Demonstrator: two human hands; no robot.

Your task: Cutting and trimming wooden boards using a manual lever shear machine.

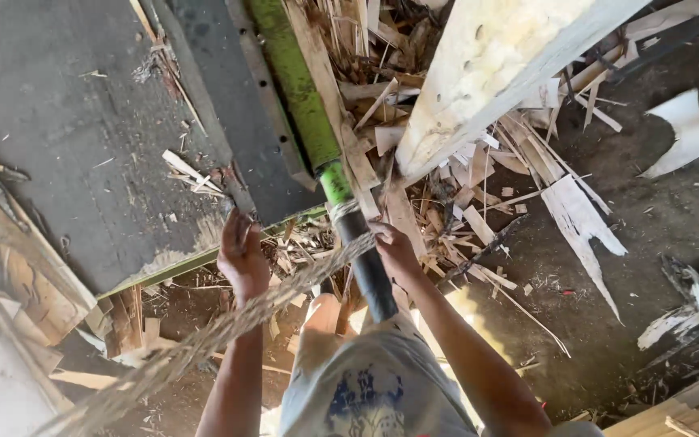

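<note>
A green pole (297,89) with a black lower part (372,279) runs down the middle of the view. A frayed, pale rope (204,344) is wound around the pole where green meets black, then stretches down to the lower left. My left hand (242,257) is closed on the rope a short way from the pole. Right beside the pole, my right hand (392,245) grips the rope next to the wound turns. A long pale wooden beam (479,73) leans in from the upper right, its end near the pole.
Wood scraps and splinters (463,210) lie heaped around the pole's base. A dark grey slab (82,137) with a green edge fills the left. Torn white sheet pieces (584,226) lie on the dirt floor at right. Planks (681,409) sit at bottom right.
</note>
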